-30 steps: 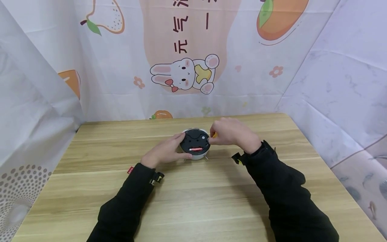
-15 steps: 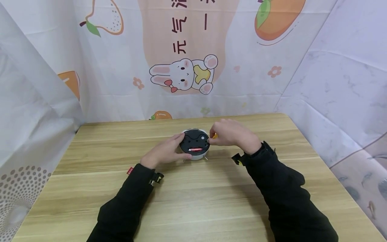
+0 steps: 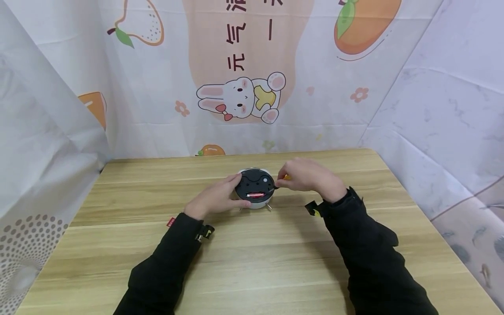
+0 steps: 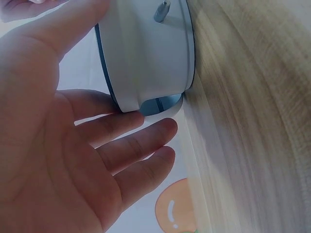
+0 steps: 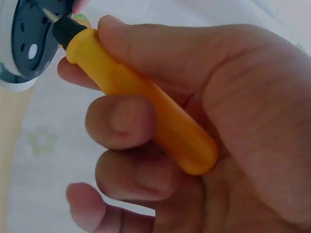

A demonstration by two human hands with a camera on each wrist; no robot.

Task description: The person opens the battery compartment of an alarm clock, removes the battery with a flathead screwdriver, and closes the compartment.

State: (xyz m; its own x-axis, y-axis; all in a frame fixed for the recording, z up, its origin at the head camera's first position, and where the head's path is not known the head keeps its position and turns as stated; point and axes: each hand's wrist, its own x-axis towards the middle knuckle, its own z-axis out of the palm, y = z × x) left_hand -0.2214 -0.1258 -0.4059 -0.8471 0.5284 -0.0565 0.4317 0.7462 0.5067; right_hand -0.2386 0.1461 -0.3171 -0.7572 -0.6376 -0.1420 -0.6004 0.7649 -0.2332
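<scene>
A small round clock [image 3: 252,176] lies face down on the table, its black back up and a red battery [image 3: 255,195] showing in the back. My left hand [image 3: 215,197] holds the clock by its left side, thumb at the near edge and fingers at the far one. In the left wrist view the white clock casing [image 4: 146,53] has a short metal leg. My right hand [image 3: 305,176] grips a screwdriver [image 5: 129,80] by its yellow-orange handle, fingers curled round it. The screwdriver's tip points at the right part of the clock's back.
A wood-grain table [image 3: 244,262] spreads beneath both arms. Behind it hangs a white curtain [image 3: 149,96] printed with fruit and a rabbit, and more pale cloth [image 3: 445,122] closes off the right side.
My right hand has shifted slightly right and toward me, drawing the screwdriver back so its shaft shows beside the clock. The left hand and clock stay in place.
</scene>
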